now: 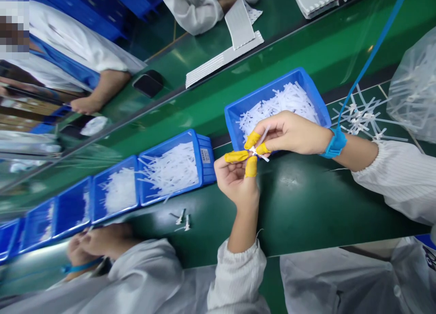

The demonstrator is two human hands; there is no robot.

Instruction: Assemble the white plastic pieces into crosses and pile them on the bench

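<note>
Green belting [306, 205] is running diagonally across the workstation, carrying a row of blue bins [116, 191] filled with white plastic strips; co-workers in white coats are sitting along both sides, one forearm [102, 89] resting on the far edge. Beside the right arm, a clear bag [415, 87] of strips and a loose scatter of them [364, 116] are lying on the surface. Nearest the hands, a blue bin [235, 112] is holding a heap of the same white pieces. Right hand [289, 133], wearing a blue wrist strap [335, 142], is reaching over that bin with its yellow-capped thumb and finger pinching a small white plastic part [257, 153]. Left hand [236, 177], palm up with fingers curled, is pinching the same part from below with two yellow-capped fingertips [251, 166]. The part is thus being held in the air between both hands, just in front of the bin's near wall. Judging by the grip, good work here is depending on keeping the pinch on the capped tips and the piece steady while the two hands are working against each other.
</note>
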